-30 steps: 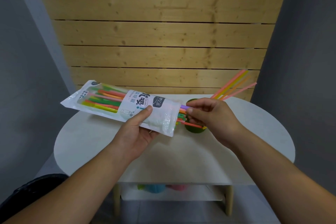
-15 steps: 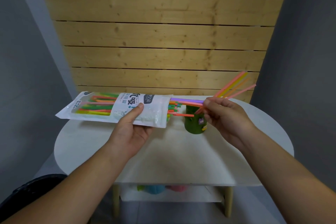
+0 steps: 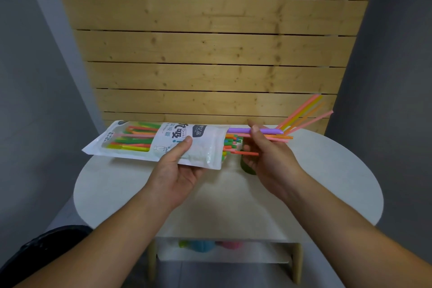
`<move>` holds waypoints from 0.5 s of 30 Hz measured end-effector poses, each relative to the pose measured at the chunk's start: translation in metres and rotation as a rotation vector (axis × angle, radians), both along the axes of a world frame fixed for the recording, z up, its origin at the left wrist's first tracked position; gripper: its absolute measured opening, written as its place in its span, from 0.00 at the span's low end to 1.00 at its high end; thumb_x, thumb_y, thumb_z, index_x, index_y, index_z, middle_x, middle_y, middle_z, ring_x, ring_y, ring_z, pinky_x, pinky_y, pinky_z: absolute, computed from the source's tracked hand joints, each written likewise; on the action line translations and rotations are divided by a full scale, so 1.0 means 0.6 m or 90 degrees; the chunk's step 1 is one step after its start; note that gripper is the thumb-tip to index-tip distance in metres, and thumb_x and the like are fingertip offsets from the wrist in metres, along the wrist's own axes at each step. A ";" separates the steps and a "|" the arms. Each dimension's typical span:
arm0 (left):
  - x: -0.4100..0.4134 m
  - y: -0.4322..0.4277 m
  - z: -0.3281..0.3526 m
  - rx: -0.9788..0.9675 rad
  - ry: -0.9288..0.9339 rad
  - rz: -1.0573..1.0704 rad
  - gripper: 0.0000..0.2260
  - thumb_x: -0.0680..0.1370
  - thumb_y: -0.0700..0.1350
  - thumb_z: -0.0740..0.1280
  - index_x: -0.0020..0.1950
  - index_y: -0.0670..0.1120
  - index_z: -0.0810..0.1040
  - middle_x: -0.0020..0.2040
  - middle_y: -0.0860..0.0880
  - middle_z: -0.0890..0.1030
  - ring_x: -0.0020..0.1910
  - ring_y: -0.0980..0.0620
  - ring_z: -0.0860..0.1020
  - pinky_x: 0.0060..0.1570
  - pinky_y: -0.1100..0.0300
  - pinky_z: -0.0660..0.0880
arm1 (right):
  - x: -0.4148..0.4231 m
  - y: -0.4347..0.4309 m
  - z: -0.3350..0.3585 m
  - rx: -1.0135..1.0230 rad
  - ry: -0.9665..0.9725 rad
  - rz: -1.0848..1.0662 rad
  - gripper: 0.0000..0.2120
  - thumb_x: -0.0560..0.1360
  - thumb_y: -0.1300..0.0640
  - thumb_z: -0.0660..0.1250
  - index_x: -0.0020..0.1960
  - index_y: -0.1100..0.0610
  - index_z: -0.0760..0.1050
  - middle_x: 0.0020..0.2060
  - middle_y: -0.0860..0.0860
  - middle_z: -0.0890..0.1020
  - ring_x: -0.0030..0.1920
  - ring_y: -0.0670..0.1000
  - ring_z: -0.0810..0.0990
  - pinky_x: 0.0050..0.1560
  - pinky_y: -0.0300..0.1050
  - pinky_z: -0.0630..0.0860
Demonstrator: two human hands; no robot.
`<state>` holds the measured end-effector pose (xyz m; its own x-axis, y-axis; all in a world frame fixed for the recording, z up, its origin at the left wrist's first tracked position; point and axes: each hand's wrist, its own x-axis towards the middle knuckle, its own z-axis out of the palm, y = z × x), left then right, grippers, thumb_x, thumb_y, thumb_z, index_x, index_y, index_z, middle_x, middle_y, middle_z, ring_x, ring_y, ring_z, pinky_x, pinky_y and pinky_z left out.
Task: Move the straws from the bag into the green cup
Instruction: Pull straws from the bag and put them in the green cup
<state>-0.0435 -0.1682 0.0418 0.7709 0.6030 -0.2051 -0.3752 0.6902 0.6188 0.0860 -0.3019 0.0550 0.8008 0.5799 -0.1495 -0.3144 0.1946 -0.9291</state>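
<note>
White plastic straw bag [image 3: 163,145], clamped between thumb and fingers of the left hand [image 3: 177,170], hangs above a round white table [image 3: 327,182]; the right hand [image 3: 268,159] pinches a purple plastic straw [image 3: 238,130] partly out, before the green cup [image 3: 246,167].

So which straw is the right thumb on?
The purple straw, topmost at the mouth of the bag; the right hand pinches it, and no other straw is purple.

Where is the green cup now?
Head view: the green cup stands on the table, right of centre, partly hidden behind the right hand, below the mouth of the bag.
</note>
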 end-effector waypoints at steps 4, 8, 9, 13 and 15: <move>0.001 0.003 -0.003 -0.008 -0.004 0.005 0.13 0.78 0.39 0.69 0.62 0.47 0.79 0.56 0.45 0.86 0.55 0.46 0.85 0.54 0.44 0.80 | 0.000 0.000 0.003 0.025 -0.045 -0.063 0.08 0.79 0.53 0.67 0.52 0.57 0.80 0.37 0.52 0.79 0.38 0.48 0.77 0.48 0.47 0.75; 0.001 0.011 -0.005 -0.016 -0.002 0.023 0.12 0.78 0.39 0.69 0.61 0.46 0.79 0.55 0.45 0.87 0.54 0.46 0.85 0.52 0.44 0.81 | 0.014 -0.017 0.015 0.009 -0.107 -0.110 0.09 0.80 0.54 0.66 0.50 0.59 0.79 0.40 0.55 0.85 0.40 0.50 0.85 0.41 0.42 0.81; 0.000 0.013 -0.005 -0.017 -0.002 0.026 0.12 0.78 0.39 0.69 0.61 0.46 0.79 0.54 0.45 0.87 0.53 0.46 0.86 0.51 0.45 0.81 | 0.019 -0.023 0.017 0.015 -0.114 -0.115 0.09 0.80 0.54 0.65 0.51 0.60 0.79 0.40 0.55 0.86 0.40 0.50 0.86 0.44 0.44 0.81; 0.000 0.026 -0.007 -0.027 0.002 0.035 0.12 0.78 0.40 0.69 0.61 0.45 0.80 0.54 0.45 0.87 0.54 0.46 0.85 0.50 0.46 0.83 | 0.045 -0.051 0.027 0.080 -0.113 -0.154 0.08 0.81 0.57 0.64 0.48 0.61 0.78 0.40 0.56 0.83 0.38 0.49 0.84 0.47 0.44 0.83; 0.000 0.032 -0.009 -0.026 0.003 0.043 0.13 0.78 0.40 0.69 0.63 0.45 0.79 0.55 0.45 0.87 0.56 0.46 0.85 0.51 0.46 0.83 | 0.060 -0.066 0.030 0.082 -0.117 -0.180 0.09 0.81 0.56 0.64 0.48 0.61 0.77 0.38 0.55 0.82 0.37 0.49 0.84 0.43 0.42 0.83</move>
